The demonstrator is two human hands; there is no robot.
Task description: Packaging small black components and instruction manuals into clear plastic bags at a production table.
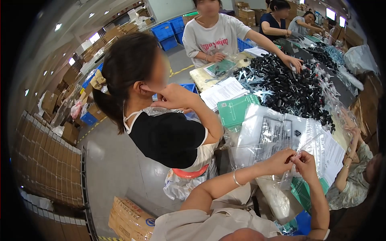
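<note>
1. Left hand [280, 161] and right hand [306, 165] met, fingertips pinched narrow on a clear bag [286, 180]!
2. Left forearm [223, 183] slanted in; right forearm [320, 205] rose steeply.
3. The clear bag hung at the bag stack's [261, 126] near edge, beside a green sheet [300, 192].
4. Tight room: a co-worker [167, 140] stood left, another's arm [349, 165] flanked right, black parts [287, 90] heaped beyond.

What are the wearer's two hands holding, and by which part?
The left hand and right hand pinch what looks like a clear plastic bag between their fingertips, apparently by its upper edge.
</note>
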